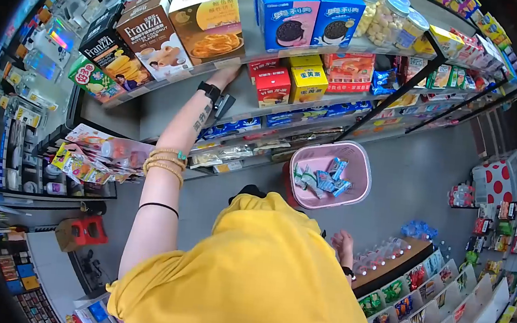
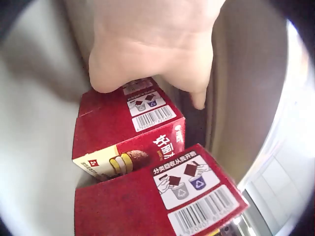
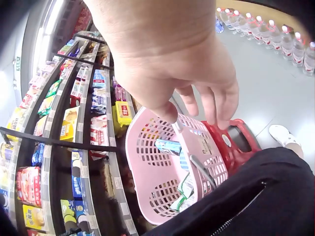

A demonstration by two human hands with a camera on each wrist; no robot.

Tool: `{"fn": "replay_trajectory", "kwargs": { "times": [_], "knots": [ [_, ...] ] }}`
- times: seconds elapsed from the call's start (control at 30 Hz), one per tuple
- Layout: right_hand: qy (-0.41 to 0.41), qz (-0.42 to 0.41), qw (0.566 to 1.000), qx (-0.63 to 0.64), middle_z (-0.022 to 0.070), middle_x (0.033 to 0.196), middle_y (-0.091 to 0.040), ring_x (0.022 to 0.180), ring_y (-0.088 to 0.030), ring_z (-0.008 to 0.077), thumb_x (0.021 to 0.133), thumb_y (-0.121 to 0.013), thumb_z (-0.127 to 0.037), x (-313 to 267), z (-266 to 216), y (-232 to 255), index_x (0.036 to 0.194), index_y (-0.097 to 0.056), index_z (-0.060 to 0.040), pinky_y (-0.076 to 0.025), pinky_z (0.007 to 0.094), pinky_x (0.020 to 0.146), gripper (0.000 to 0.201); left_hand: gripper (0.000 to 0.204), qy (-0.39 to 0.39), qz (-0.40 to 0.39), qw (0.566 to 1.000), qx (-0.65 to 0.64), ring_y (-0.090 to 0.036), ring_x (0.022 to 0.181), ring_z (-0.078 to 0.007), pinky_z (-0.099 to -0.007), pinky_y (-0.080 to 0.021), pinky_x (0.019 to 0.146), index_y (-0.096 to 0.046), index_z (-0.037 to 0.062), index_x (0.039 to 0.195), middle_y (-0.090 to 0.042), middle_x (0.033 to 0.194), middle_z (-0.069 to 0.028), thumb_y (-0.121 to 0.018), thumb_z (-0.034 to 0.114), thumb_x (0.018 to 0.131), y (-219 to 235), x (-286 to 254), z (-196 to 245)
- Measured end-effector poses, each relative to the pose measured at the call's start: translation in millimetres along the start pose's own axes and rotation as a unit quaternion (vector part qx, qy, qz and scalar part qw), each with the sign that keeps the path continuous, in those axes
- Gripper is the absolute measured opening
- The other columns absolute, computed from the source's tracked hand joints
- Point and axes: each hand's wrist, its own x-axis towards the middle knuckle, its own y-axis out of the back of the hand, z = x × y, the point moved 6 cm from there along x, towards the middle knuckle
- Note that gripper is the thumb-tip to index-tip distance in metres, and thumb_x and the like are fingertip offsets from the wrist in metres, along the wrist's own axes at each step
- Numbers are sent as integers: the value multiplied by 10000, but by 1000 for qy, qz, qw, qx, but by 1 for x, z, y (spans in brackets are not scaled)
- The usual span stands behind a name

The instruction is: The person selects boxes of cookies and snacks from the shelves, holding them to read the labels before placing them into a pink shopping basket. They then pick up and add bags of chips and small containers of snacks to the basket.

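My left hand (image 1: 223, 77) reaches under the upper shelf, its fingers hidden in the head view. In the left wrist view, the left hand (image 2: 152, 54) is right at the far end of a red snack box (image 2: 106, 128), with its fingers out of sight behind the palm. A second red box (image 2: 128, 206) stands nearer the camera. My right hand (image 1: 343, 243) hangs at the body's right side. Seen from the right wrist, the right hand (image 3: 172, 69) has loosely bent fingers, holds nothing, and overlaps the rim of a pink basket (image 3: 135, 142).
Biscuit boxes (image 1: 207, 20) line the upper shelf above the left arm. Yellow boxes (image 1: 308, 81) stand beside the red ones. The pink basket (image 1: 364, 172) on the floor contains several blue and green packets (image 1: 325, 182). Water bottles (image 1: 381, 256) stand in a row at the right.
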Motion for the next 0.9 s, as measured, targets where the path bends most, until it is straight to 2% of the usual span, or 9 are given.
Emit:
{"fn": "replay_trajectory", "kwargs": {
  "times": [0.27, 0.47, 0.73, 0.83, 0.9],
  "knots": [
    [-40, 26, 998, 39, 151, 1024, -684, 780, -690, 285, 921, -646, -308, -14, 50, 13, 1308, -483, -87, -536, 356, 624, 475, 425, 14, -40, 998, -37, -496, 1292, -162, -306, -349, 1134, -564, 61, 1372, -558, 1416, -55, -567, 293, 1016, -12, 18, -12],
    [-52, 29, 996, 69, 159, 1018, -686, 737, -682, 276, 909, -662, -303, -32, 64, 4, 1304, -476, -90, -539, 356, 604, 486, 415, 26, -56, 997, -40, -491, 1307, -159, -311, -341, 1146, -551, 64, 1386, -544, 1432, -54, -538, 288, 1037, -18, 27, -18],
    [-56, 26, 996, 68, 151, 1001, -684, 732, -687, 272, 906, -662, -294, -20, 81, 14, 1235, -492, -86, -529, 344, 563, 424, 432, 62, -89, 993, -47, -526, 1273, -150, -338, -382, 1122, -524, 57, 1409, -564, 1407, -63, -523, 287, 1043, -33, 37, -25],
    [-54, 29, 996, 62, 148, 997, -682, 739, -690, 274, 909, -656, -292, -20, 76, 15, 1232, -498, -84, -533, 347, 570, 415, 400, 60, -117, 989, -67, -482, 1313, -145, -317, -311, 1159, -544, 75, 1395, -554, 1428, -39, -505, 272, 1049, -43, 30, -16],
    [-57, 41, 996, 57, 148, 996, -682, 740, -690, 275, 911, -651, -291, -22, 72, 16, 1238, -500, -82, -537, 349, 578, 416, 391, 70, -93, 990, -83, -498, 1300, -149, -323, -333, 1147, -555, 69, 1377, -563, 1418, -46, -497, 277, 1051, -44, 30, -17]
  ]
}}
